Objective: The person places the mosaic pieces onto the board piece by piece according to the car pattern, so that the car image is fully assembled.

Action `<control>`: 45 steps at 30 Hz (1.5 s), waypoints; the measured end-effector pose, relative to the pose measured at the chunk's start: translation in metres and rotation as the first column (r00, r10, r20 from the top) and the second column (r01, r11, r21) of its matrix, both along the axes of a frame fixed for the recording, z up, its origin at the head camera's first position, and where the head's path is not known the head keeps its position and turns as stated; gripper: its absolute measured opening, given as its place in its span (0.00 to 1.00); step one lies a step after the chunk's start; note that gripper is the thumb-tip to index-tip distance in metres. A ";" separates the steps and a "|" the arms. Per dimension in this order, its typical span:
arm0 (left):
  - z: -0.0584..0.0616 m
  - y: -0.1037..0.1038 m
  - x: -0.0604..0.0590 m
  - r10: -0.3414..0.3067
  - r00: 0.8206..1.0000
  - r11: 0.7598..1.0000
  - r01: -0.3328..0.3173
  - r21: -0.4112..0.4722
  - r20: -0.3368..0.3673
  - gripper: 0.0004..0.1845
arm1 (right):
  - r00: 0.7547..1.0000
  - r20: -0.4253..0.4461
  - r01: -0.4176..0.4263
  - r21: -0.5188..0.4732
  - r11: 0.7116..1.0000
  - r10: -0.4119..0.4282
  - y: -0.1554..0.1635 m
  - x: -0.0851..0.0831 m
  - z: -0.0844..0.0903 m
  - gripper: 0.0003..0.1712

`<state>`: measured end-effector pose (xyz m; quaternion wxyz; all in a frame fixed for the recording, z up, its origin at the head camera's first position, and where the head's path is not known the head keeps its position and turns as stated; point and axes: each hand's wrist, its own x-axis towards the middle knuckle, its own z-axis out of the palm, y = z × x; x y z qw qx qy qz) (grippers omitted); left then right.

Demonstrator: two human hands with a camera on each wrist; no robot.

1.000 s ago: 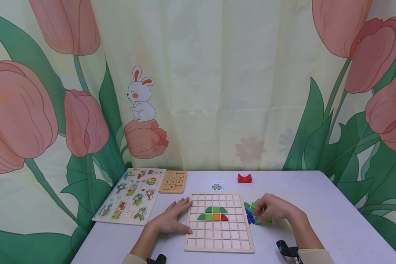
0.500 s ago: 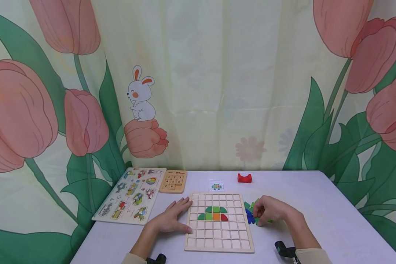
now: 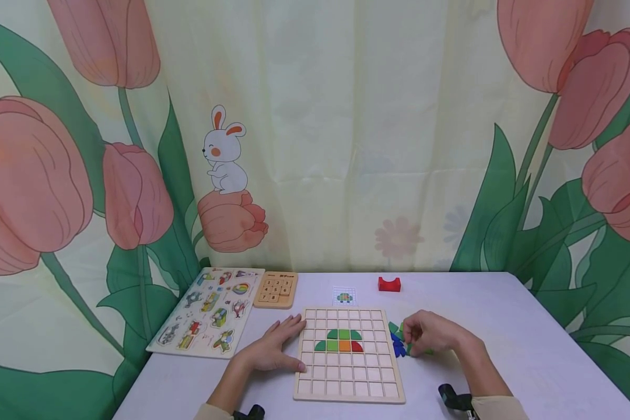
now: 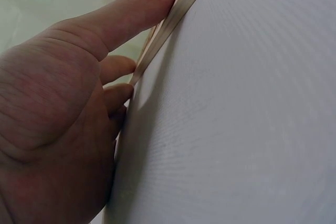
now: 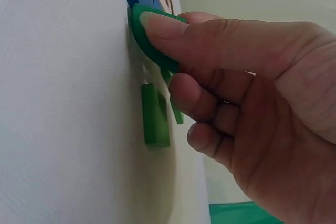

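Observation:
A wooden grid board (image 3: 338, 373) lies on the table, with green, orange and red tiles (image 3: 345, 345) set in its upper middle cells. My left hand (image 3: 275, 345) rests at the board's left edge, fingers straight and spread; the left wrist view shows the thumb (image 4: 131, 17) on the wooden rim. Right of the board, my right hand (image 3: 433, 332) pinches a green quarter-round tile (image 5: 152, 43) between thumb and fingers. Blue tiles (image 3: 398, 345) and a light green block (image 5: 156, 116) lie close by that hand, which partly hides the loose pile.
Behind the board are a small pattern card (image 3: 344, 296) and a red curved block (image 3: 389, 284). A picture puzzle board (image 3: 207, 312) and a wooden number puzzle (image 3: 275, 290) lie at the back left. A printed curtain (image 3: 315, 146) hangs behind the table.
My right hand has shifted slightly left and closed in over the loose tiles beside the board. The left hand and the tiles in the grid stay in place.

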<state>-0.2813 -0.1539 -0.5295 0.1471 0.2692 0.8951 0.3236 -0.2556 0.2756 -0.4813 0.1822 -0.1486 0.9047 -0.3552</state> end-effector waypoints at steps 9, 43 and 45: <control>-0.001 0.000 -0.001 -0.004 1.000 1.000 0.004 -0.010 -0.012 0.58 | 0.996 -0.091 0.006 -0.113 0.994 -0.016 -0.009 -0.003 0.013 0.06; 0.002 0.002 0.002 0.004 1.000 1.000 -0.005 0.007 0.005 0.58 | 0.954 -0.287 0.023 -0.227 0.974 -0.089 -0.076 -0.005 -0.002 0.10; 0.002 0.002 0.002 0.003 1.000 1.000 -0.003 0.006 0.003 0.58 | 0.955 -0.286 0.016 -0.217 0.976 -0.080 -0.075 -0.006 -0.003 0.11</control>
